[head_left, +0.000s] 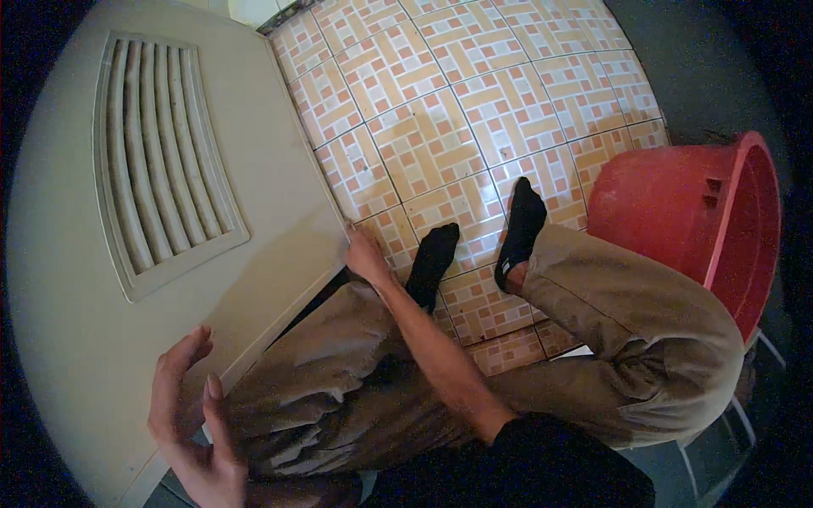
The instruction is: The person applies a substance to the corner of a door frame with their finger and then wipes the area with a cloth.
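A cream door (262, 161) with a slatted vent (165, 152) fills the left side of my view. At its lower corner, my right hand (366, 256) is closed on the door's edge, its fingers partly hidden. A tiny piece may be at the fingertips there, too small to make out. Nearer to me on the left, my left hand (190, 423) hovers by the door's near edge, its thumb and fingers apart and curved around nothing.
My legs in brown trousers (644, 339) are bent below me, with feet in black socks (523, 224) on the patterned tile floor (423, 135). A large red plastic tub (660, 199) lies tipped on its side at the right. A dark grey surface (703, 68) borders the tiles there.
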Action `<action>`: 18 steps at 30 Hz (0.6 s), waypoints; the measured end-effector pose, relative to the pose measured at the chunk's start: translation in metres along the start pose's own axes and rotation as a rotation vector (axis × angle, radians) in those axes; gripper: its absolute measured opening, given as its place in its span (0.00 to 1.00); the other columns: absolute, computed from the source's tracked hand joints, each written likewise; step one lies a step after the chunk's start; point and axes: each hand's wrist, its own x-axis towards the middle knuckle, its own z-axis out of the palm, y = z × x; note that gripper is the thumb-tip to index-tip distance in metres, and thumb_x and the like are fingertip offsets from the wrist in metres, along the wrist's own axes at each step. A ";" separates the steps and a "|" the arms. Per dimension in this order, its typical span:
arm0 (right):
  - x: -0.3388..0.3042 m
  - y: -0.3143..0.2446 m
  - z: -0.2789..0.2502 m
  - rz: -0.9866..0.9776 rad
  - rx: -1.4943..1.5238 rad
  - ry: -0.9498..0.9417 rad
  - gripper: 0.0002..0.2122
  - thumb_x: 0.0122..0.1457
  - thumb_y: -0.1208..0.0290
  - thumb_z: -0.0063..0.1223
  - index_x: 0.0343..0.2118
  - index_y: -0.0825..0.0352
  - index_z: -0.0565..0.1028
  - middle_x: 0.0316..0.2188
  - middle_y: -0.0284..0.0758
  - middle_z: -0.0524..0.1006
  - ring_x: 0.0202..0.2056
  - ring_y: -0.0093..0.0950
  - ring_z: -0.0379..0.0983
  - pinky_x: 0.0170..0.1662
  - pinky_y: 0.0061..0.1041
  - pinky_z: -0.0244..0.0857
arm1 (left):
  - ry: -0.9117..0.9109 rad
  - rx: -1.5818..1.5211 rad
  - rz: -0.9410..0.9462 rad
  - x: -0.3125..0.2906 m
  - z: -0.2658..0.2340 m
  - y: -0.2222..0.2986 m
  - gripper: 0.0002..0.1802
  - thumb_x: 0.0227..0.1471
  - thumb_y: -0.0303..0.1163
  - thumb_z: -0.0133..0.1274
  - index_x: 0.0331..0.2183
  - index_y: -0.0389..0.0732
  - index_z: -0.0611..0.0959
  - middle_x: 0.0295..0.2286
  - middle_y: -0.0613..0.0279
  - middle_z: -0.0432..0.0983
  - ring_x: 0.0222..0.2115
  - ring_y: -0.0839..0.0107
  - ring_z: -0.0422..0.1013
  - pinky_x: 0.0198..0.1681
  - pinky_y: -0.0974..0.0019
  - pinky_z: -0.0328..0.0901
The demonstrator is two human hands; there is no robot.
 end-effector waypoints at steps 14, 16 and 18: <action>0.021 0.003 0.005 0.035 -0.109 -0.145 0.20 0.51 0.79 0.50 0.49 0.77 0.72 0.44 0.57 0.74 0.49 0.58 0.69 0.55 0.52 0.64 | 0.054 -0.003 0.129 -0.004 0.000 -0.018 0.19 0.62 0.29 0.48 0.52 0.29 0.77 0.50 0.45 0.75 0.53 0.57 0.70 0.61 0.57 0.60; 0.005 0.015 0.013 -0.049 -0.224 -0.208 0.22 0.53 0.77 0.51 0.52 0.78 0.69 0.48 0.58 0.72 0.49 0.59 0.69 0.57 0.52 0.63 | 0.023 0.012 0.125 -0.004 -0.001 -0.022 0.19 0.61 0.28 0.48 0.51 0.29 0.77 0.50 0.45 0.75 0.53 0.57 0.71 0.61 0.57 0.60; -0.008 0.000 0.007 -0.107 -0.189 -0.199 0.21 0.54 0.76 0.49 0.51 0.79 0.70 0.48 0.59 0.72 0.51 0.58 0.69 0.56 0.53 0.64 | 0.046 0.027 0.125 -0.005 -0.001 -0.027 0.19 0.61 0.29 0.48 0.51 0.28 0.77 0.49 0.45 0.76 0.52 0.57 0.71 0.61 0.57 0.60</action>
